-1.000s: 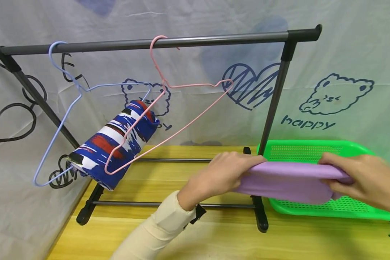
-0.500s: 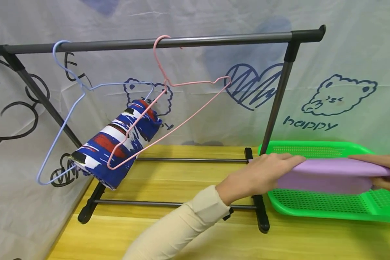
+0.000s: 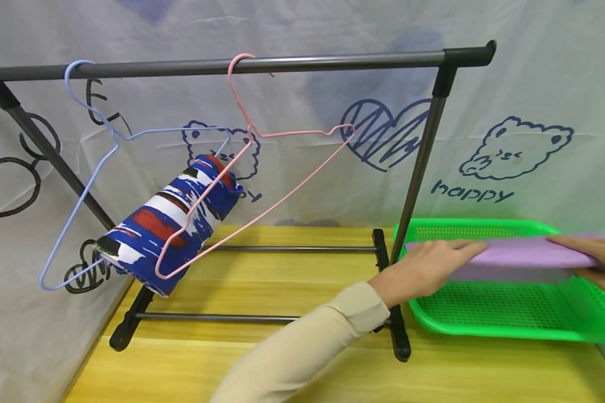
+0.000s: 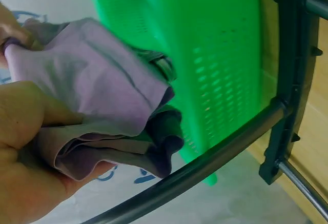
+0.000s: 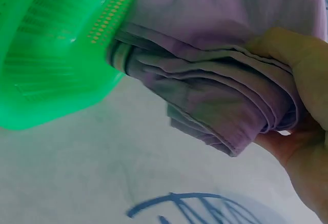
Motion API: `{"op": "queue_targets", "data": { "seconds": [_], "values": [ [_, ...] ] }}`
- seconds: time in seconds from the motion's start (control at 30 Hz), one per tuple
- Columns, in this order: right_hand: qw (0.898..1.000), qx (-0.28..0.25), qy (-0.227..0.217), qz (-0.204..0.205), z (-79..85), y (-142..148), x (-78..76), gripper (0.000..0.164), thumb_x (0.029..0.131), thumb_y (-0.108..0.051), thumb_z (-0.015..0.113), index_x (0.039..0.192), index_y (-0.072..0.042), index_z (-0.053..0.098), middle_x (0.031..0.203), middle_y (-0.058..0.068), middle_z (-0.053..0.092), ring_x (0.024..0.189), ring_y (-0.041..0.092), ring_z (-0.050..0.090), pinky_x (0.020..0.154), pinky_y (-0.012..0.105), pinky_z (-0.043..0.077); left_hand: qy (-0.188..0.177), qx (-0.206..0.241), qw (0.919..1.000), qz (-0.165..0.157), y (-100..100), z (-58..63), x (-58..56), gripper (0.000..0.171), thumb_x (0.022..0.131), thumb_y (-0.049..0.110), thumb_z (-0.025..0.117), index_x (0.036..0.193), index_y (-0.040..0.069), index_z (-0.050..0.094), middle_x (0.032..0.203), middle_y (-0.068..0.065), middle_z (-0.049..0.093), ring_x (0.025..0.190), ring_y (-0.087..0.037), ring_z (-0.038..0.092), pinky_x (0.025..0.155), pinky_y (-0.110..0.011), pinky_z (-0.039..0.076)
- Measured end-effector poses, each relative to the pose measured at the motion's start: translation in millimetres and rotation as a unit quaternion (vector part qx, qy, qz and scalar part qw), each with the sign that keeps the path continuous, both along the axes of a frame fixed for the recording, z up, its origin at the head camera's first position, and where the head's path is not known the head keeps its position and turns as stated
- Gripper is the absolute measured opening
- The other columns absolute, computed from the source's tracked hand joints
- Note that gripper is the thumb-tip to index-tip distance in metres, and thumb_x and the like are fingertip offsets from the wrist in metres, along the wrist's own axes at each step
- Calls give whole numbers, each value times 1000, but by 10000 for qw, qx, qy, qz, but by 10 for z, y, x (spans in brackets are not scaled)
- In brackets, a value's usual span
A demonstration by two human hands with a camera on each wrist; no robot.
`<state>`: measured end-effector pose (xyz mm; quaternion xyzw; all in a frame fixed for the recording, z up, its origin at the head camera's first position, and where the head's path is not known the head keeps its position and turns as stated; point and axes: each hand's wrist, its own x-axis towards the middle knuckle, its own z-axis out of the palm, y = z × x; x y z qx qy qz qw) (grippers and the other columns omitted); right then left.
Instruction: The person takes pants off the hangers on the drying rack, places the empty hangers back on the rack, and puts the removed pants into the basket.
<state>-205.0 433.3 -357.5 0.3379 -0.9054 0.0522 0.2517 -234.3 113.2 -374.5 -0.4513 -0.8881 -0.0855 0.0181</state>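
Note:
A folded purple cloth (image 3: 521,254) stretches between both hands above the green basket (image 3: 504,333). My left hand (image 3: 423,270) grips its left end, thumb and fingers on either side of the folds, as the left wrist view shows. The other end is pinched by my right hand (image 3: 597,260), partly cut off at the frame's edge in the head view. Several stacked layers of the cloth (image 5: 215,90) show in the right wrist view, loose at their edges. Its exact kind of garment cannot be made out.
A dark metal rack (image 3: 333,62) stands left of the basket. A blue hanger (image 3: 88,187) carries a blue, white and red patterned cloth (image 3: 156,221). A bare pink hanger (image 3: 282,198) hangs beside it. Behind is a pale sheet with drawings; below, a yellow wooden tabletop (image 3: 262,285).
Both hands have carried the purple cloth rightward over the basket, then slightly farther back. Their hold on it continues. The hangers and patterned cloth stay on the rack; the head view shifts slightly.

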Motion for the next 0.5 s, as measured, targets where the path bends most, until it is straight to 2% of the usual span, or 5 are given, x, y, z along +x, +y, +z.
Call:
{"op": "queue_targets", "data": {
  "seconds": [0.13,0.23,0.33,0.4,0.5],
  "values": [
    [9996,65,183,-228,-64,-5,-36,82,98,-69,9,156,-25,47,97,34,69,68,49,67,57,52,54,187,-275,9990,292,114,-66,-37,74,106,2,50,165,33,17,167,12,22,68,-3,55,51,-9,40],
    [9976,291,96,-620,-103,-36,-65,92,95,-72,8,146,-12,57,102,34,69,64,47,66,55,60,52,181,-485,9971,550,169,-112,-63,75,107,2,48,165,36,15,167,12,22,59,-3,51,48,-11,39],
    [9933,538,-186,-1003,-126,-78,-99,61,99,-56,57,135,-8,63,108,33,68,64,48,65,55,60,52,3,-567,9957,737,202,-170,-87,78,106,4,52,165,39,14,166,10,27,65,-3,52,50,-13,41],
    [9908,623,-360,-1143,-137,-101,-129,50,87,-29,82,129,-5,66,110,35,67,64,49,64,55,61,51,-194,-533,9949,829,219,-218,-100,80,105,4,54,164,41,14,166,7,30,66,-4,53,50,-13,42],
    [9893,672,-530,-1181,-162,-131,-189,60,68,-1,89,124,-3,68,113,35,66,68,53,64,58,65,52,-504,-449,9925,1018,241,-288,-110,85,103,2,57,164,43,13,165,4,32,63,-4,52,48,-13,42]
  ]
}}
